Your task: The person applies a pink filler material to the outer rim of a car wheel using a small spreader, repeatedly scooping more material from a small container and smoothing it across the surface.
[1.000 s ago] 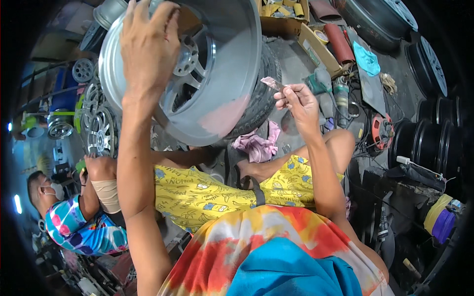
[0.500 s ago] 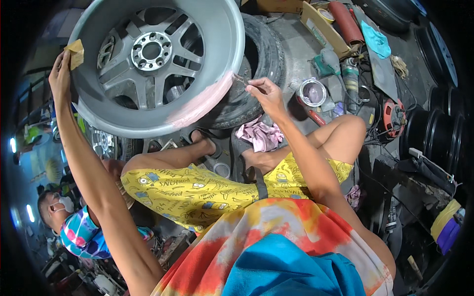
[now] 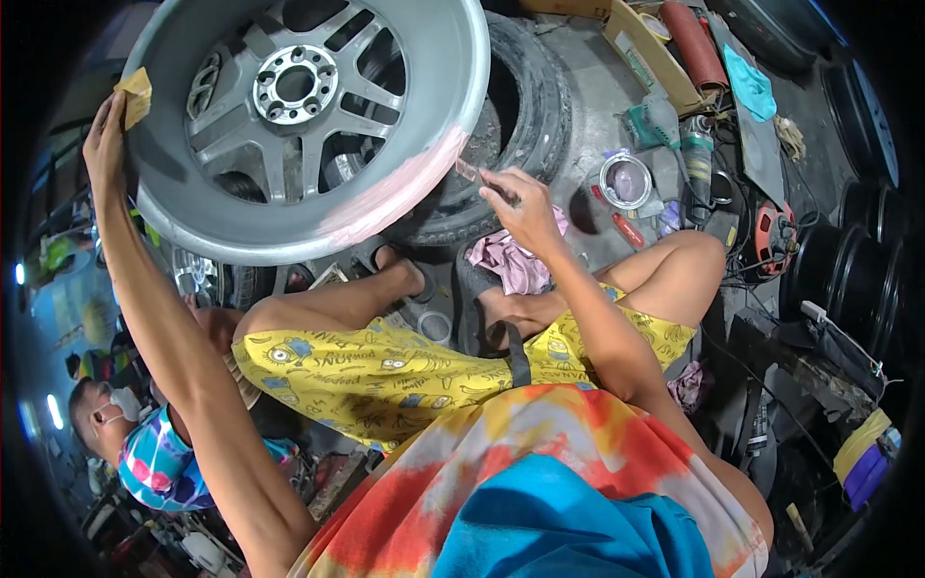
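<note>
A grey alloy wheel rim (image 3: 169, 183) leans tilted in front of me, resting over a black tire (image 3: 541, 125). Pale pink putty (image 3: 395, 197) is smeared along its lower right inner wall. At the rim's left edge, my left hand (image 3: 104, 149) is closed on a tan piece of sandpaper (image 3: 136, 97), with the fingers against the rim. My right hand (image 3: 523, 207) pinches a small flat putty spreader (image 3: 467, 170), its blade just beside the rim's lower right edge, near the end of the putty. Whether the blade touches the rim is hard to tell.
An open can of greyish putty (image 3: 625, 181) stands at right, near a red tool (image 3: 627, 229) and a green power tool (image 3: 653, 123). A pink rag (image 3: 515, 258) lies by my foot. More black rims (image 3: 836, 270) line the right. Another person (image 3: 159, 458) sits at left.
My right hand has drawn the spreader slightly down and away from the putty's upper end. The rim sits a little higher in view. My left hand keeps its place on the rim's edge.
</note>
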`<state>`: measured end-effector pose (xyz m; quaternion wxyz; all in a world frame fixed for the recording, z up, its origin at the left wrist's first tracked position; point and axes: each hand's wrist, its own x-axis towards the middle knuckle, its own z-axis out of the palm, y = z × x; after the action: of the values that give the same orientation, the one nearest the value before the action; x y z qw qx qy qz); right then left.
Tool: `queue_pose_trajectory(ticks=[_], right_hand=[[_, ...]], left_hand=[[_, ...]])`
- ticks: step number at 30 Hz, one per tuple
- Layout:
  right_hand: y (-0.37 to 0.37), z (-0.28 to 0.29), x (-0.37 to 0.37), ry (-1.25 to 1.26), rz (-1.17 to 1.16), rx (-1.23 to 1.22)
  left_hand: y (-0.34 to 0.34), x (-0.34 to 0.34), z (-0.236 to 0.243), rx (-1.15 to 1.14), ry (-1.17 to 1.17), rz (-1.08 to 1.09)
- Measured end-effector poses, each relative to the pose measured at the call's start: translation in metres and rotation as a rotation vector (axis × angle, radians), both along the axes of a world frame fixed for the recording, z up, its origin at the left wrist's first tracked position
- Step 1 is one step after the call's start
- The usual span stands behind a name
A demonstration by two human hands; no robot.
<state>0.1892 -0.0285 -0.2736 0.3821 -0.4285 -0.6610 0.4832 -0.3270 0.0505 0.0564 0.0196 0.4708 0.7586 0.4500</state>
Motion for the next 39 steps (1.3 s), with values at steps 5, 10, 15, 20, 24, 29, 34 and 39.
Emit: queue_pose_trajectory(ticks=[5, 10, 15, 20, 24, 29, 34, 39], right_hand=[[-0.001, -0.008, 0.014, 0.143, 0.013, -0.1], [0.022, -0.011, 0.009, 0.412, -0.068, -0.412], [0.024, -0.005, 0.001, 0.415, 0.02, -0.381], [0.027, -0.001, -0.005, 0.322, 0.054, -0.489], [0.026, -0.003, -0.011, 0.113, -0.051, -0.166], [0.026, -0.012, -0.01, -0.122, -0.008, 0.276], [0.026, -0.011, -0.009, -0.246, 0.015, 0.368], [0.017, -0.008, -0.009, -0.229, 0.114, 0.461]], left_hand=[[0.003, -0.005, -0.002, 0.006, -0.022, -0.05], [0.006, -0.007, -0.002, -0.005, 0.022, -0.035], [0.004, -0.004, -0.002, 0.005, 0.015, -0.045], [0.002, 0.012, 0.001, -0.003, 0.016, -0.024], [0.001, 0.023, 0.001, 0.02, 0.045, -0.036], [0.001, 0.025, 0.002, 0.008, 0.023, -0.03], [0.005, 0.014, 0.001, 0.007, -0.006, -0.043], [0.004, 0.016, 0.0, 0.009, 0.001, -0.017]])
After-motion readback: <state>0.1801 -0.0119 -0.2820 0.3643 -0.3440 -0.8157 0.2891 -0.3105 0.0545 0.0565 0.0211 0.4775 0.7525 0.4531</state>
